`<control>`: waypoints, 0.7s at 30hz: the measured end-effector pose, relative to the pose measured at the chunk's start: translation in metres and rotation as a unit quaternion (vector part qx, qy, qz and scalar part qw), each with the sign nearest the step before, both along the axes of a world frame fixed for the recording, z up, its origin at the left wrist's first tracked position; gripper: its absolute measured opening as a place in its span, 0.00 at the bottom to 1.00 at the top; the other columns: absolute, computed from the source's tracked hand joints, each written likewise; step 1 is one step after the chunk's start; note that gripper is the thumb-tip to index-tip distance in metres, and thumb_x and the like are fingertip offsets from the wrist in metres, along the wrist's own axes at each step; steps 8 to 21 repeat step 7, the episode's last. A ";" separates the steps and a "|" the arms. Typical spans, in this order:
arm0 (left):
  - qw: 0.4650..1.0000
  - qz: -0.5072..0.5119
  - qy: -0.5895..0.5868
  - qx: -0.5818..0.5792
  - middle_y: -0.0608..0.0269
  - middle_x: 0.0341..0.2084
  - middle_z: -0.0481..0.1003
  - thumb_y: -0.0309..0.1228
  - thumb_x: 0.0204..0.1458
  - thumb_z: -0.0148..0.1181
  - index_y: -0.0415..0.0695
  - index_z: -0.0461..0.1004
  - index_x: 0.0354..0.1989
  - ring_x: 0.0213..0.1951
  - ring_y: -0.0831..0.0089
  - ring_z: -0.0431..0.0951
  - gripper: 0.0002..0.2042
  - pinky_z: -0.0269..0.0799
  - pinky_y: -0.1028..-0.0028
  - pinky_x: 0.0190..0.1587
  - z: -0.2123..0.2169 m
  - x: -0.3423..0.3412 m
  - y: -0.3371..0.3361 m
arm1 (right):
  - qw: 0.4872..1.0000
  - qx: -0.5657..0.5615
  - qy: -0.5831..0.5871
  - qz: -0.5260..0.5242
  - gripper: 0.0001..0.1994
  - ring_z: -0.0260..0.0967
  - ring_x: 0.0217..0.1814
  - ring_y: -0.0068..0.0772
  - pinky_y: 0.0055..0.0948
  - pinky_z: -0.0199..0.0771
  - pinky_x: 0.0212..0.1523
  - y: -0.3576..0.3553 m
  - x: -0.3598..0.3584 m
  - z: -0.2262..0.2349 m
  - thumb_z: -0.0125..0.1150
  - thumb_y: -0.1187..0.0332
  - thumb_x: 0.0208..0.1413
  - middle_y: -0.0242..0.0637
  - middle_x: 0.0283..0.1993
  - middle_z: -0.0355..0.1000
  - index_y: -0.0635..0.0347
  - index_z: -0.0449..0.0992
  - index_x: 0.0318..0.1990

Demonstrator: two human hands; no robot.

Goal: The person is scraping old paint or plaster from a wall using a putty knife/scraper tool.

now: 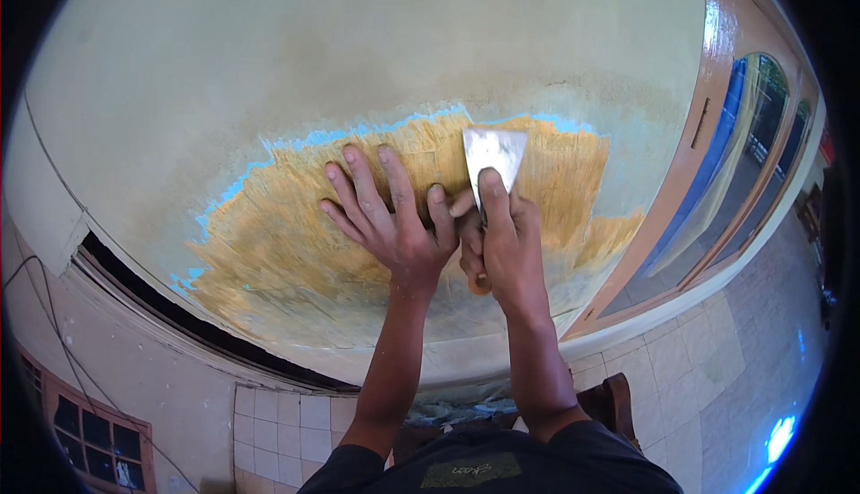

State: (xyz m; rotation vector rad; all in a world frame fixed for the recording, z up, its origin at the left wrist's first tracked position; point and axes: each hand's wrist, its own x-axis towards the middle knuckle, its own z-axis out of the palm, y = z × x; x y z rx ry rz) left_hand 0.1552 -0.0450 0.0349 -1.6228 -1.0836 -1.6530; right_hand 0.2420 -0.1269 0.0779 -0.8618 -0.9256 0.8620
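My right hand [506, 243] grips a putty knife, its thumb pressed along the wide metal blade [497, 154]. The rounded orange end of its handle [480, 284] shows below my fingers. The blade lies against a scraped patch [560, 180] of the wall, close under the patch's upper edge. There the bare surface is orange-brown, rimmed by a ragged strip of light blue paint [358, 130]. To the left of the knife, my left hand [394, 216] rests on the same patch with its fingers spread, holding nothing.
Above the patch spreads pale, stained painted wall [466, 19]. A wooden-framed door or window with glass [761, 127] and a blue curtain [708, 180] stands on the right. Floor tiles [672, 360] lie below. A dark cable [55, 315] hangs at the left, near a small paned window [98, 440].
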 end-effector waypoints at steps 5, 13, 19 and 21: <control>1.000 0.008 -0.004 0.004 0.42 0.71 0.58 0.49 0.67 0.41 0.41 0.67 0.67 0.73 0.38 0.52 0.29 0.35 0.39 0.71 -0.002 -0.004 0.004 | 0.999 0.027 0.013 0.016 0.28 0.56 0.09 0.18 0.23 0.54 0.11 0.002 -0.007 0.018 0.45 0.49 0.73 0.30 0.12 0.58 0.66 0.73 0.29; 1.000 0.009 -0.012 0.004 0.43 0.71 0.57 0.51 0.66 0.41 0.43 0.67 0.67 0.73 0.39 0.52 0.29 0.34 0.39 0.72 -0.002 -0.006 0.004 | 0.999 0.044 0.011 0.019 0.28 0.56 0.09 0.21 0.23 0.55 0.12 0.005 -0.010 0.019 0.45 0.48 0.72 0.30 0.12 0.58 0.66 0.72 0.29; 1.000 0.009 -0.012 0.004 0.43 0.71 0.57 0.51 0.66 0.41 0.43 0.67 0.67 0.73 0.39 0.52 0.29 0.34 0.39 0.72 -0.002 -0.006 0.004 | 0.999 0.044 0.011 0.019 0.28 0.56 0.09 0.21 0.23 0.55 0.12 0.005 -0.010 0.019 0.45 0.48 0.72 0.30 0.12 0.58 0.66 0.72 0.29; 1.000 0.009 -0.012 0.004 0.43 0.71 0.57 0.51 0.66 0.41 0.43 0.67 0.67 0.73 0.39 0.52 0.29 0.34 0.39 0.72 -0.002 -0.006 0.004 | 0.999 0.044 0.011 0.019 0.28 0.56 0.09 0.21 0.23 0.55 0.12 0.005 -0.010 0.019 0.45 0.48 0.72 0.30 0.12 0.58 0.66 0.72 0.29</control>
